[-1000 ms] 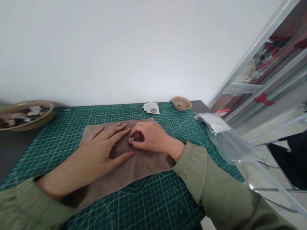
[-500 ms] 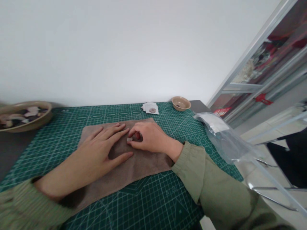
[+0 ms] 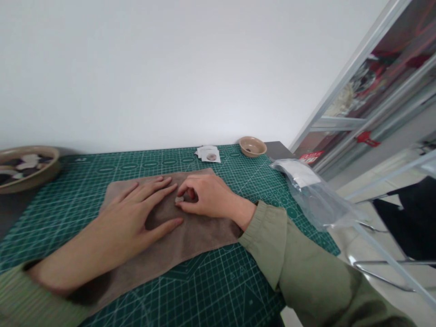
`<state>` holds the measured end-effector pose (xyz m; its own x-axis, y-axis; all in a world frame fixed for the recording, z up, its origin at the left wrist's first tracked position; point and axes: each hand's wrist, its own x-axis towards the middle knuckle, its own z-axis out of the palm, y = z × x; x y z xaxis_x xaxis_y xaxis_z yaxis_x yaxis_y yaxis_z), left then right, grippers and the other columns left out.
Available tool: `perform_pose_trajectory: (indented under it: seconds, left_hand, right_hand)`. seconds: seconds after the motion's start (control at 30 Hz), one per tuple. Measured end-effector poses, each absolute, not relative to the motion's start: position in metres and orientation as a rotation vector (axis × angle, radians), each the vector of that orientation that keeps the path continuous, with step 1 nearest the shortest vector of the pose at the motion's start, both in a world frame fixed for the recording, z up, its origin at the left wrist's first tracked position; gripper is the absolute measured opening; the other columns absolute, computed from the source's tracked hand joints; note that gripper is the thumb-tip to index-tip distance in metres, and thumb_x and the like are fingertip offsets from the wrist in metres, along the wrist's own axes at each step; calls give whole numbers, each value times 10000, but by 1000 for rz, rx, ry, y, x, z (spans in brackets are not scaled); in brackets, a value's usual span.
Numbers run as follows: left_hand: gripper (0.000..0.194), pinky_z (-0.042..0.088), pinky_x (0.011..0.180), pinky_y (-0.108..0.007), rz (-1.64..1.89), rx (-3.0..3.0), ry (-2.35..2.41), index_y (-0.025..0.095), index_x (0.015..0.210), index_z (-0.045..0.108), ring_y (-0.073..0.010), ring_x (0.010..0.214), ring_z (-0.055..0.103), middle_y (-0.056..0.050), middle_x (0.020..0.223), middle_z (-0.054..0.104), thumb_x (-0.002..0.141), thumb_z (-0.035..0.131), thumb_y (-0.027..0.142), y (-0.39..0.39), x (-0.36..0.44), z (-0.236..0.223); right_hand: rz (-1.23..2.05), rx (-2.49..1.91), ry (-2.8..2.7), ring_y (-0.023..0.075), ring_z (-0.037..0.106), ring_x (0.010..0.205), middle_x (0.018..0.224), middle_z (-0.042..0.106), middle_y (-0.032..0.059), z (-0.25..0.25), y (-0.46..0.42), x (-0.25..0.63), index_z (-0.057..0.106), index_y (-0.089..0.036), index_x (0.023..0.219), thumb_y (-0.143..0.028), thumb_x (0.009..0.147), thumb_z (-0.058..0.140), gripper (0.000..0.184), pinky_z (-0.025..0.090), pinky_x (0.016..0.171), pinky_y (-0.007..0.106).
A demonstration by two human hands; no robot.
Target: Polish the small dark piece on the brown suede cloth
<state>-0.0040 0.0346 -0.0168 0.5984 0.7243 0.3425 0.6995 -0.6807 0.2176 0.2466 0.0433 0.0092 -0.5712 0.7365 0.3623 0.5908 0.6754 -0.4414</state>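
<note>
A brown cloth point(image 3: 190, 238) lies spread on a green cutting mat point(image 3: 218, 286). My left hand point(image 3: 136, 213) rests flat on the cloth with its fingers stretched out. My right hand point(image 3: 207, 197) sits just to its right, fingers curled in a pinch on a small reddish stone point(image 3: 190, 194) pressed against the cloth. A pale fingertip or chip shows at the pinch; I cannot make out which.
A tan dish point(image 3: 25, 179) with pale and dark pieces stands at the far left. Small white packets point(image 3: 207, 154) and a small tan bowl point(image 3: 252, 146) sit at the back. A clear plastic bag point(image 3: 313, 193) lies on the right edge. Metal shelving point(image 3: 368, 91) stands beyond.
Both hands keep the same pose on the cloth. The view has drifted a little to the right, so everything sits slightly further left in the picture.
</note>
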Motion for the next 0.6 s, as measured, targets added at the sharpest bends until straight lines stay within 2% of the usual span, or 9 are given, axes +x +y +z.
perform_pose_trajectory:
  seconds: [0.13, 0.33, 0.6]
  left_hand:
    - [773, 369, 1313, -626, 616, 2757, 1238, 328, 1573, 518, -416, 1571, 473, -74, 1685, 544, 932, 673, 731, 34, -4, -16]
    - [736, 339, 1323, -607, 585, 2794, 1241, 287, 1564, 515, -385, 1592, 444, -112, 1702, 514, 977, 624, 717, 33, -4, -16]
    - [801, 319, 1341, -590, 579, 2774, 1221, 302, 1597, 525, -383, 1604, 431, -79, 1722, 498, 948, 627, 760, 38, -7, -21]
  right_hand:
    - [367, -1016, -2377, 151, 645, 820, 892, 735, 0, 9, 44, 247, 757, -185, 1022, -312, 973, 780, 138, 431, 765, 284]
    - [354, -988, -2374, 147, 641, 824, 904, 741, 2, 8, 44, 247, 761, -169, 1016, -299, 978, 773, 136, 432, 776, 278]
    - [366, -983, -2379, 146, 636, 828, 886, 735, -1, 8, 44, 248, 764, -166, 1013, -297, 980, 767, 136, 424, 779, 280]
